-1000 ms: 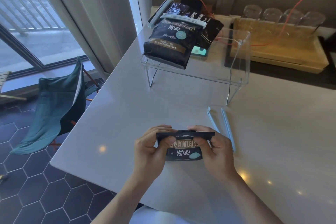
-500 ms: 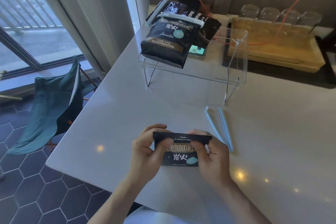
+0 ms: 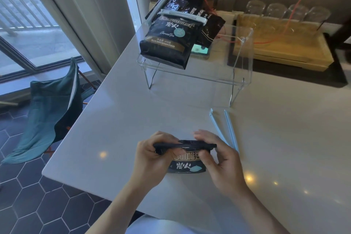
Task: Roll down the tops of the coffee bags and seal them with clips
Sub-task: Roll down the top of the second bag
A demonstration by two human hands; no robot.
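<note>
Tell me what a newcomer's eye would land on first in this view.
First, the two hands near the table's front edge: the left hand and right hand both grip the folded top of a small black coffee bag. Just right of them an open pale blue clip lies on the white table. Further back, a larger clipped coffee bag rests on a clear acrylic stand.
</note>
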